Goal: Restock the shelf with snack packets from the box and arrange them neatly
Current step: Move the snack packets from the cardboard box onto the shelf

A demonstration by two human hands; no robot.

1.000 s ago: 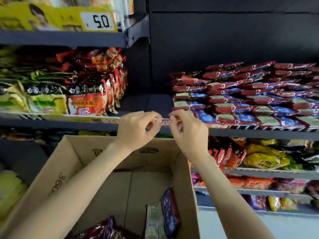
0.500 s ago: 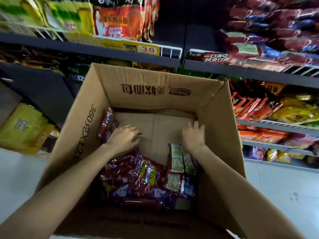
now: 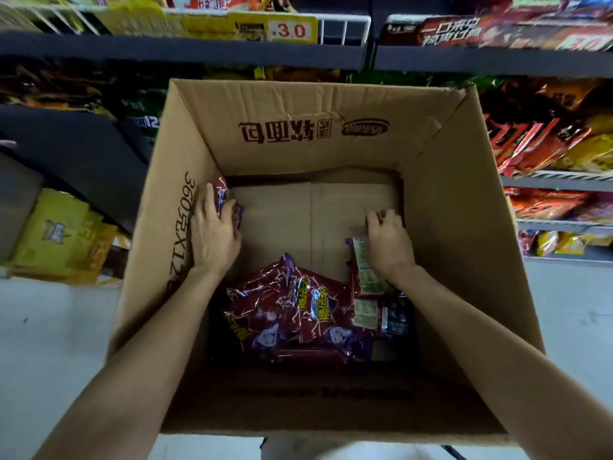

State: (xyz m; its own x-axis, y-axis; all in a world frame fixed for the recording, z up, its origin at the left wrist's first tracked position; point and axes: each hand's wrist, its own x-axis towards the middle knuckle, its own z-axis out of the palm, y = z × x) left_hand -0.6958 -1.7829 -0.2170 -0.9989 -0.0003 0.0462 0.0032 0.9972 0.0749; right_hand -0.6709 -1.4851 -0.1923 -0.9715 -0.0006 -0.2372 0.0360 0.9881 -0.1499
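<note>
Both hands, moments ago at the shelf (image 3: pixel 199 51) edge, now reach into the box (image 3: pixel 464 227): left hand (image 3: pixel 214 234) grips a packet (image 3: pixel 224 197), right hand (image 3: pixel 388 240) curls empty, so restocking continues.

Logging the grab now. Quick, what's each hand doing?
Left hand: grips a red snack packet.
Right hand: fingers curled, hold unclear.
</note>
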